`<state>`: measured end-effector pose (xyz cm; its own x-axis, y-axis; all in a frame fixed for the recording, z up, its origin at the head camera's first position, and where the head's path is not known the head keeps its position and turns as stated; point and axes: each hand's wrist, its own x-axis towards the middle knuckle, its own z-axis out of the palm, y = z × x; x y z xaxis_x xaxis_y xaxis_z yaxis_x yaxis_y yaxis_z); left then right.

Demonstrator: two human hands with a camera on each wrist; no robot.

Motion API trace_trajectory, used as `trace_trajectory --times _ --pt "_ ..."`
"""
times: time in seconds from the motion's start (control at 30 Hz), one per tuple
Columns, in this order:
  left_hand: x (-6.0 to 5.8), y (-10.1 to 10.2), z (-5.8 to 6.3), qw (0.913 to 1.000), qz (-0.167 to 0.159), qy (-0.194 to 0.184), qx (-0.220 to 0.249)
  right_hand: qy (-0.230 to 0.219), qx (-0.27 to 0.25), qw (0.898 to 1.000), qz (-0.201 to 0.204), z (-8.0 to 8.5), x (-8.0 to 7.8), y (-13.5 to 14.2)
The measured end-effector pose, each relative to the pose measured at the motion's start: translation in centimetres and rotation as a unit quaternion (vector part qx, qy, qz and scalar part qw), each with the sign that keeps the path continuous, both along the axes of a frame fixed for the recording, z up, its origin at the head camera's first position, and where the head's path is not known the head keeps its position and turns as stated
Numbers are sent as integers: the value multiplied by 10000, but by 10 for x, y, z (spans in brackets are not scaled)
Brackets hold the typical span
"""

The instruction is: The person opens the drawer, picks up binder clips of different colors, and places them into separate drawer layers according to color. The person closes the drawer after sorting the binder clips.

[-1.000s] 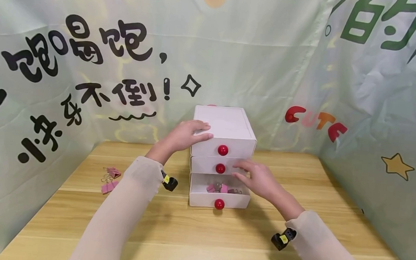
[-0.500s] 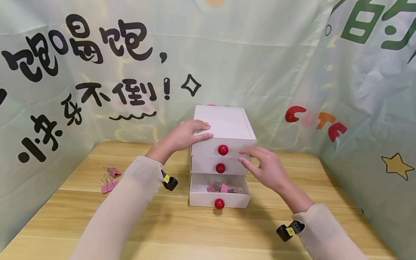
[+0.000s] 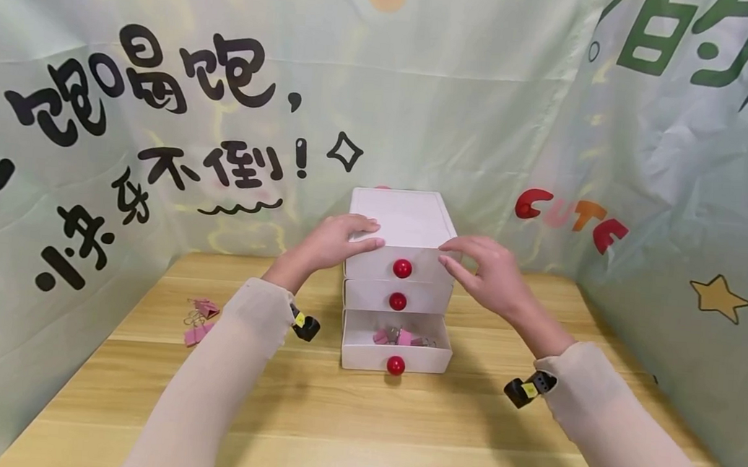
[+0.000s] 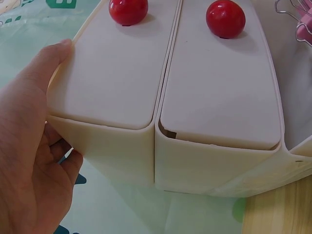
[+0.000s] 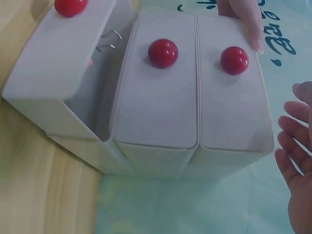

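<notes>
A white mini drawer cabinet (image 3: 403,217) with red round knobs stands on the table. Its bottom drawer (image 3: 365,357) is pulled out and holds several pink and grey binder clips (image 3: 403,337); the upper two drawers are closed. My left hand (image 3: 329,243) holds the cabinet's top left edge; in the left wrist view the thumb lies along the top edge and some fingers are bent by the side. My right hand (image 3: 491,274) hovers by the upper right front corner. In the right wrist view its loosely bent fingers (image 5: 295,127) are apart from the cabinet and hold nothing.
Several pink binder clips (image 3: 197,334) lie on the wooden table (image 3: 360,428) left of the cabinet, near my left forearm. A pale green printed cloth (image 3: 460,124) hangs behind the table and along both sides.
My right hand has risen from in front of the middle drawer to the cabinet's upper right corner. The left hand and the drawers look unchanged.
</notes>
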<state>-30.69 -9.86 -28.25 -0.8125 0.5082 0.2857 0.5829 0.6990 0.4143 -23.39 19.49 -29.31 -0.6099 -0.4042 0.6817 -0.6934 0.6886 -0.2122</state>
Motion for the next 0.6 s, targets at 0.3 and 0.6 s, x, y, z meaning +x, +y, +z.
trace_trajectory --times 0.3,0.6 --pt "0 -1 1 10000 47 -45 -52 -986 327 9940 -357 17 -22 6" --pt "-1 -1 0 10000 39 -37 -51 -1843 845 9787 -330 31 -39 9"
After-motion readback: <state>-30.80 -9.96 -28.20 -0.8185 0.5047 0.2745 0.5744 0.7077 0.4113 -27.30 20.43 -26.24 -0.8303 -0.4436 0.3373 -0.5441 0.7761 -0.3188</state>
